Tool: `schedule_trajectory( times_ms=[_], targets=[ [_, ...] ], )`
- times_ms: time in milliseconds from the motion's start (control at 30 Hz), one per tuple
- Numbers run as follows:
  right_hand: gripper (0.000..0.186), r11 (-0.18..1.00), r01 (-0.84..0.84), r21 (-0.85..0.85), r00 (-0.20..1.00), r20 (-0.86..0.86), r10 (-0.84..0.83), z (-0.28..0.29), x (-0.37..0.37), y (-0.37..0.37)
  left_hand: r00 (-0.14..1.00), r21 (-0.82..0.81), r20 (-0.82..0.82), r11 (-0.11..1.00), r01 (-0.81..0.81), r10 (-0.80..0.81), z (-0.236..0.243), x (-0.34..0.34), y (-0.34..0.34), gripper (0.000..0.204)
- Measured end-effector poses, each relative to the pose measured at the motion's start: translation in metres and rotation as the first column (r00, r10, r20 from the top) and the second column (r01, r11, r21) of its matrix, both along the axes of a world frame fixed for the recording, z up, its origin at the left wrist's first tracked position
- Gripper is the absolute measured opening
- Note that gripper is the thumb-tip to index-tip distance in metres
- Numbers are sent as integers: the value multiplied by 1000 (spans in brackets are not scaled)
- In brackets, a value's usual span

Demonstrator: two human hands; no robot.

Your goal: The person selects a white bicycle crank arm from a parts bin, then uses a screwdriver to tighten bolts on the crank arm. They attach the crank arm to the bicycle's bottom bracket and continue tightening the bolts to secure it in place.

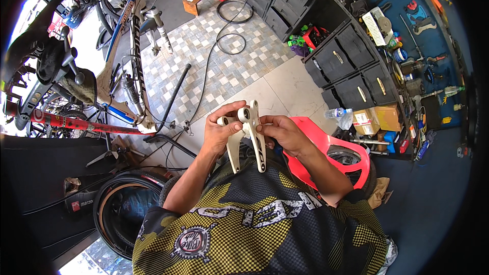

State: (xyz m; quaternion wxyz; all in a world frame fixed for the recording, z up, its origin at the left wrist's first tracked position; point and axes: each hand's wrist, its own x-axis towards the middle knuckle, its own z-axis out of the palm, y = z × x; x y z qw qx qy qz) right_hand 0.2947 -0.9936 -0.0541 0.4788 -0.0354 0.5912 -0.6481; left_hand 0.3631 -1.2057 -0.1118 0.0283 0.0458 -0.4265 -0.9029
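1. The cream fork-shaped frame part [248, 135] sits chest-high between both hands, legs pointing down toward the person.
2. The left hand [220, 131] grasps its upper left end; the right hand [283, 132] pinches the right leg.
3. Turning it slowly, clear of the red stool [333, 147] and the bike frame [133, 66], would probably keep control.
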Motion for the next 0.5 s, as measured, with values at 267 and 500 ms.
schedule_trajectory(
  times_ms=[267, 500],
  targets=[
    [33, 999, 31, -13, 999, 28, -31, -4, 1, 1, 998, -73, 53, 997, 19, -15, -1, -4, -3, 56],
    [33, 999, 44, 3, 999, 30, -44, -5, 0, 0, 992, -58, 117, 997, 43, -36, 4, -6, -3, 54]
  ],
)
